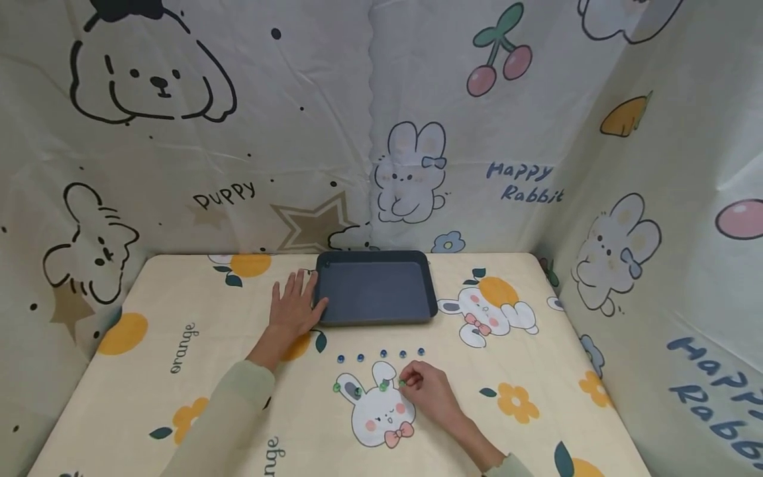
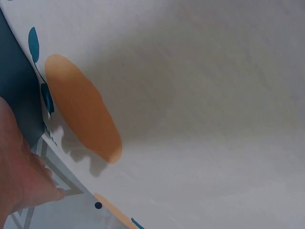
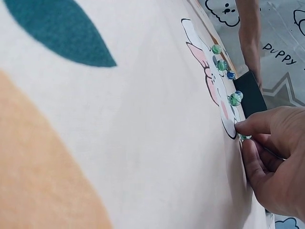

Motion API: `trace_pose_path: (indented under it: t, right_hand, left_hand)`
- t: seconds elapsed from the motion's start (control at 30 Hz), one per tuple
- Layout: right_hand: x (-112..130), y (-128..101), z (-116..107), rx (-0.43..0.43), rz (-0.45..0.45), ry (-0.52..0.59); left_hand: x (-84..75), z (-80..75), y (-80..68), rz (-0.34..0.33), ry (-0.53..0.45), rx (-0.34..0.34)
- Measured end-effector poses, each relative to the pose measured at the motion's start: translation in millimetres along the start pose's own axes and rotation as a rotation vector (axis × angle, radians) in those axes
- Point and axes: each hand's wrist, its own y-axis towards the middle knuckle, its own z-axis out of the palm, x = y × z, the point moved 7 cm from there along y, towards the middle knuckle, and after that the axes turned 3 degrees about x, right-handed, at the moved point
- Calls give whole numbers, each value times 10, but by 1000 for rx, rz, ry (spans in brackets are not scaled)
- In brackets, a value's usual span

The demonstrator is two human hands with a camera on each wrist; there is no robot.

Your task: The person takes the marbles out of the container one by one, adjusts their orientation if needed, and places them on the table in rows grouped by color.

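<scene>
My right hand pinches a green marble at the tabletop between thumb and fingertips, most of it hidden by them. To its left, other green marbles lie spaced out in a row across the printed rabbit's ears. Farther back runs a second row of several blue marbles. A dark grey rectangular tray sits behind both rows. Against its left side rests my left hand, its fingers extended and spread; the left wrist view catches part of that hand beside the tray.
The table carries a cream cloth printed with oranges, flowers and rabbits. A patterned fabric backdrop rises directly behind the tray, and another fabric side stands at the right edge.
</scene>
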Motion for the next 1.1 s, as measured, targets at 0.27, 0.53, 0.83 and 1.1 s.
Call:
trace_pose_path:
  t: [0.27,0.53,0.83,1.1]
  right_hand:
    - [-10,11,3,21,7,-14]
    - [-21,17,21,42,14,-21]
    - [-1,7,20,47,8,-34]
    - [5,2,30,52,14,-53]
  left_hand:
    - [-14,-13,-12,1,-4,-5]
    - [-5,4,-12,-4,4,-5]
    - [-8,-2,-14,-4,-9,-8]
    - [-12,-12,-26,-4,-20,-1]
